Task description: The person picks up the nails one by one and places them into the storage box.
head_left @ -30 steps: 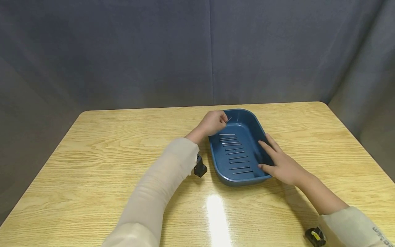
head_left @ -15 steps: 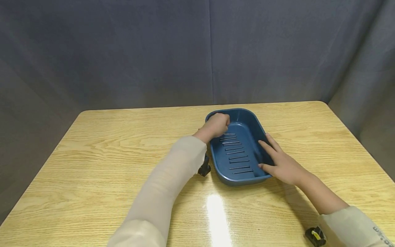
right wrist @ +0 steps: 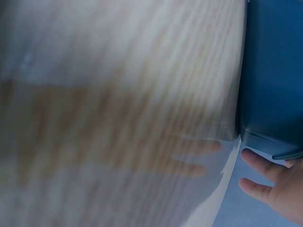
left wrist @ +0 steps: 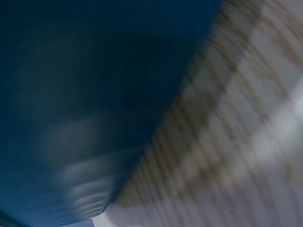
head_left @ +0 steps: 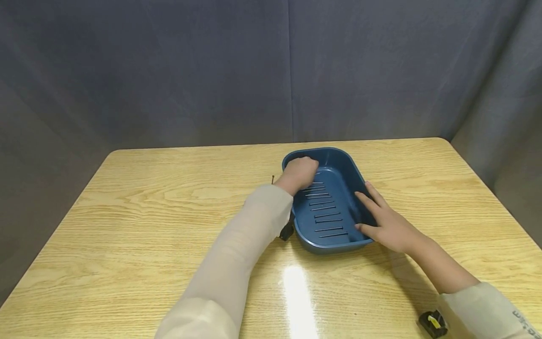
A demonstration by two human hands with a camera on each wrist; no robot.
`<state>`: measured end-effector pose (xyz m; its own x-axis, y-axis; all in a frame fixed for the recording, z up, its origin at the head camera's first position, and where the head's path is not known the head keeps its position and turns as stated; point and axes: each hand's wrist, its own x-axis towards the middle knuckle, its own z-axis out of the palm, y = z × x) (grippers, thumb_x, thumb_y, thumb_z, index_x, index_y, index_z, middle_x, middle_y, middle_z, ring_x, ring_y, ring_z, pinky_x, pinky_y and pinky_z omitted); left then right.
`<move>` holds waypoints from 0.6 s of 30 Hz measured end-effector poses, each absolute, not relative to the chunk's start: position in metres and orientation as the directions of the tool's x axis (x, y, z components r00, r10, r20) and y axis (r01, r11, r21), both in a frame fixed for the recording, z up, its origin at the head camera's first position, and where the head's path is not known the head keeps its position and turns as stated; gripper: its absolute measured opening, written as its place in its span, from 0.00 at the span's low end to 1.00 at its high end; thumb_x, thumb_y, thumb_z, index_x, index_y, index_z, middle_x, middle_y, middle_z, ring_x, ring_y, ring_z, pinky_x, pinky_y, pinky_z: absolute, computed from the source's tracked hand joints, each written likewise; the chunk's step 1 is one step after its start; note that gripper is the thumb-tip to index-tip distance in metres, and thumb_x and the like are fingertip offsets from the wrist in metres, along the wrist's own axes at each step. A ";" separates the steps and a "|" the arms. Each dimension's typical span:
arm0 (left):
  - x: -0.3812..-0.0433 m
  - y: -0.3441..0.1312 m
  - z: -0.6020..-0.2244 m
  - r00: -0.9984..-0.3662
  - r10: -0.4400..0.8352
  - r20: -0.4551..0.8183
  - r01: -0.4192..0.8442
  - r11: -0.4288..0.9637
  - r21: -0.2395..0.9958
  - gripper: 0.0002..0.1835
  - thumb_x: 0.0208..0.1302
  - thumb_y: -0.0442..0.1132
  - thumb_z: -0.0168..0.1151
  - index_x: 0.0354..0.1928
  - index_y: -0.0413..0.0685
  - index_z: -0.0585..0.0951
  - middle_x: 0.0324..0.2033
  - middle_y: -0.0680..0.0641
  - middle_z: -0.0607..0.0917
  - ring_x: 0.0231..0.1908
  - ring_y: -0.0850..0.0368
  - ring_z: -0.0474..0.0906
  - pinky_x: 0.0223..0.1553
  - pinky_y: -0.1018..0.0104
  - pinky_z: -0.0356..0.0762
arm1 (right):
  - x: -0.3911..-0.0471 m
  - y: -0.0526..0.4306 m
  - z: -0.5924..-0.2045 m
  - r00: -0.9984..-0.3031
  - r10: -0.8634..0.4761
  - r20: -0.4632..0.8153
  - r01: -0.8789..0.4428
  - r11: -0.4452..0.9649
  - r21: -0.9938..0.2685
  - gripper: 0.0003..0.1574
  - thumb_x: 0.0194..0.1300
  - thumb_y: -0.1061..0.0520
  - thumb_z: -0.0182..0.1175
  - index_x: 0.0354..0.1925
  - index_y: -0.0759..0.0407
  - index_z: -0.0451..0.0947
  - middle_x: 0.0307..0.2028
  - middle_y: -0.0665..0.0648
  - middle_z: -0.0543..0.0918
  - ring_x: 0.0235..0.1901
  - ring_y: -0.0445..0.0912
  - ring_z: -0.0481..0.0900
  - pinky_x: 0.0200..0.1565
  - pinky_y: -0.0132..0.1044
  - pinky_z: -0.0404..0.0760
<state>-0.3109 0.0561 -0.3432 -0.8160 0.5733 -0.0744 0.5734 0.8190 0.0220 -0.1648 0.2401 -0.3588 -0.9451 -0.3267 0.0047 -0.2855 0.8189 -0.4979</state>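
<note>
A dark blue plastic bin stands on the table, a row of several dark nails lying across its floor. My left hand reaches over the left wall into the far left part, its fingers curled down. The end of a nail shows beside those fingers; the fingertips themselves are hidden. My right hand rests on the right wall near the front corner, fingers spread and fairly straight. Some of its fingers lie outside the bin. In the left wrist view only the bin's wall and the table appear.
One more nail lies on the wooden table, left of the bin. Small black wrist devices hang under the left sleeve and the right sleeve. A grey curtain hangs behind the far table edge.
My left hand has moved right and down into the bin with the nail it pinched. The nail on the table has come into sight behind it. The right hand stays in place.
</note>
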 end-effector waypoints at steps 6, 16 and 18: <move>-0.315 0.060 -0.342 -0.816 0.567 -0.116 0.570 0.821 0.005 0.16 0.64 0.33 0.42 0.52 0.48 0.71 0.48 0.48 0.74 0.47 0.56 0.70 0.44 0.64 0.69 | -0.164 0.240 -0.357 -0.945 -0.326 0.002 -0.284 0.821 -0.496 0.42 0.58 0.51 0.52 0.65 0.61 0.44 0.65 0.58 0.32 0.58 0.66 0.47 0.46 0.62 0.58; -0.317 0.061 -0.343 -0.808 0.567 -0.158 0.572 0.820 0.018 0.18 0.66 0.34 0.39 0.56 0.47 0.68 0.51 0.46 0.71 0.51 0.55 0.67 0.49 0.65 0.65 | -0.162 0.240 -0.355 -0.946 -0.326 -0.003 -0.281 0.820 -0.498 0.43 0.59 0.50 0.52 0.65 0.61 0.44 0.65 0.58 0.31 0.58 0.66 0.47 0.46 0.62 0.58; -0.316 0.060 -0.343 -0.806 0.569 -0.161 0.575 0.818 0.013 0.17 0.66 0.34 0.39 0.56 0.47 0.68 0.51 0.47 0.71 0.50 0.55 0.67 0.49 0.65 0.65 | -0.162 0.240 -0.356 -0.946 -0.326 -0.003 -0.280 0.819 -0.500 0.43 0.59 0.50 0.51 0.65 0.61 0.44 0.65 0.57 0.31 0.58 0.66 0.47 0.46 0.62 0.58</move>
